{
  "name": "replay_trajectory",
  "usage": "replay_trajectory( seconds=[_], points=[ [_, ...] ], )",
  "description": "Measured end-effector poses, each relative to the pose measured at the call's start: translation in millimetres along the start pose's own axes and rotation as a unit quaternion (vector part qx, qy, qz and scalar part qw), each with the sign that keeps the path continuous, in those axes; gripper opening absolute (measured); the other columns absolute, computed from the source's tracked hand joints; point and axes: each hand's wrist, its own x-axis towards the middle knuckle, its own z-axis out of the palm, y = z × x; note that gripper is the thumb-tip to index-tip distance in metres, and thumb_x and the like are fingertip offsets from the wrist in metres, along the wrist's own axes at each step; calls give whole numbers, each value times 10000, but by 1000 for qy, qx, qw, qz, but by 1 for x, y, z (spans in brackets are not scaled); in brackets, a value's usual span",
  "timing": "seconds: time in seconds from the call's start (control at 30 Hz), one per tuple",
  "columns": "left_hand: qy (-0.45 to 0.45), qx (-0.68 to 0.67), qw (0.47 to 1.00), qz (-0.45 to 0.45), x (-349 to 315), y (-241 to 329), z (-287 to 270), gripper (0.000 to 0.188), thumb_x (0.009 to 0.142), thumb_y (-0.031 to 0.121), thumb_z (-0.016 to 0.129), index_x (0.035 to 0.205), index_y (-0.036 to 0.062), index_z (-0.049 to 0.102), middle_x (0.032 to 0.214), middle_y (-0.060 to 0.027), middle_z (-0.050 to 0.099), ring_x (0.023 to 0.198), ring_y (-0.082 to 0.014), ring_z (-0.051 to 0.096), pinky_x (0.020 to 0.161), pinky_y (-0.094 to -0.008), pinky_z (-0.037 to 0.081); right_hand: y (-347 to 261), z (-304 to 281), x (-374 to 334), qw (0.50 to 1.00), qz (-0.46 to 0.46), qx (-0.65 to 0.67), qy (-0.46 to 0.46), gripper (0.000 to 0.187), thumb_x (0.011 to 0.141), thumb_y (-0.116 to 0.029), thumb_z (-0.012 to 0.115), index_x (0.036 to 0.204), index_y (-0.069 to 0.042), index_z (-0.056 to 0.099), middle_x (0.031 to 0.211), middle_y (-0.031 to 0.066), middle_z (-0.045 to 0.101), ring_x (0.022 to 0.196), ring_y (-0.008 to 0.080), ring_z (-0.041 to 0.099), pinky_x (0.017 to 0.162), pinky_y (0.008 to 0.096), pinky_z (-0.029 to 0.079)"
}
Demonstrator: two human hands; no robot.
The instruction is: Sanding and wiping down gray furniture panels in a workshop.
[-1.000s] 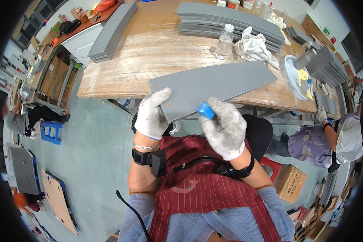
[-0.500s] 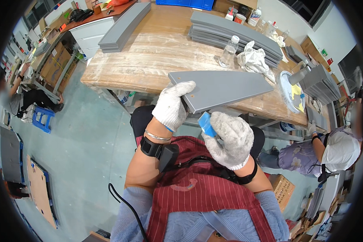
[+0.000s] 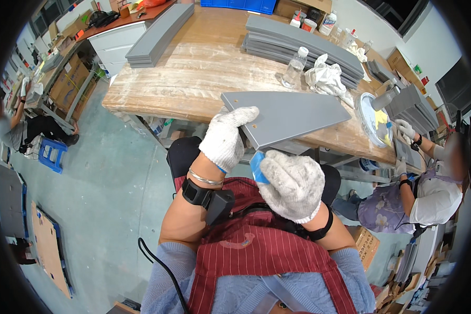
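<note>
A flat grey panel [image 3: 293, 116] with small holes near its left end lies tilted over the table's front edge. My left hand [image 3: 224, 137], in a white knit glove, grips that left end, thumb on top and fingers hidden underneath. Just below the panel's near edge, my right hand [image 3: 293, 184], in a stained white glove, is closed on a small blue block [image 3: 258, 167] that looks like a sanding block or sponge. Between the block and the panel a small gap shows.
Stacks of grey panels stand on the wooden table [image 3: 167, 86] at back left and back right. Near the panel are a clear bottle [image 3: 295, 68], a crumpled white cloth [image 3: 327, 76] and a round white tub lid [image 3: 370, 118]. A co-worker [image 3: 397, 204] works at the right.
My right hand has shifted slightly left and down with the blue block, which has turned more upright. The panel has barely moved. At the right, the co-worker has leaned in, both gloved hands now showing.
</note>
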Motion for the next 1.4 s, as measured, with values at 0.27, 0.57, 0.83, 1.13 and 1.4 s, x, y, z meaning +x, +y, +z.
replay_trajectory(
  seconds=[0.27,0.57,0.83,1.13,1.4],
  points=[
    [10,10,1000,8,-4,-1,-1,454,888,71,695,1306,-52,565,1167,-193,678,997,-307,707,885,-420,606,-3,3,0,998,6,14,-69,374,742,-197,789,1104,-117,739,1063,74,737,755,212,696,622,361,551],
    [-25,67,993,97,-10,13,7,508,857,41,698,1329,-73,549,1165,-177,680,1013,-281,705,897,-396,595,20,-30,-21,989,81,-1,122,517,751,-42,820,1242,5,668,1121,172,733,909,280,708,782,378,550],
    [-160,422,880,145,-23,45,16,545,894,86,699,1392,-37,516,1228,-121,680,1056,-193,657,931,-346,535,41,-40,-44,934,232,69,263,589,781,70,731,1354,23,605,1212,183,688,1081,261,659,954,387,529],
    [-242,742,434,451,-21,51,-1,387,700,84,659,1074,165,716,1117,-46,685,1158,-252,638,1109,-467,450,58,-35,-33,833,395,268,279,538,867,-46,748,1370,50,584,1278,156,659,1116,194,645,996,348,518],
    [65,606,669,425,-24,13,-22,686,751,-89,677,1400,62,514,1386,-218,526,1297,-388,537,1148,-443,416,53,-16,-18,768,461,413,165,484,864,33,751,1328,29,613,1159,114,679,963,159,664,851,314,566]
  ],
)
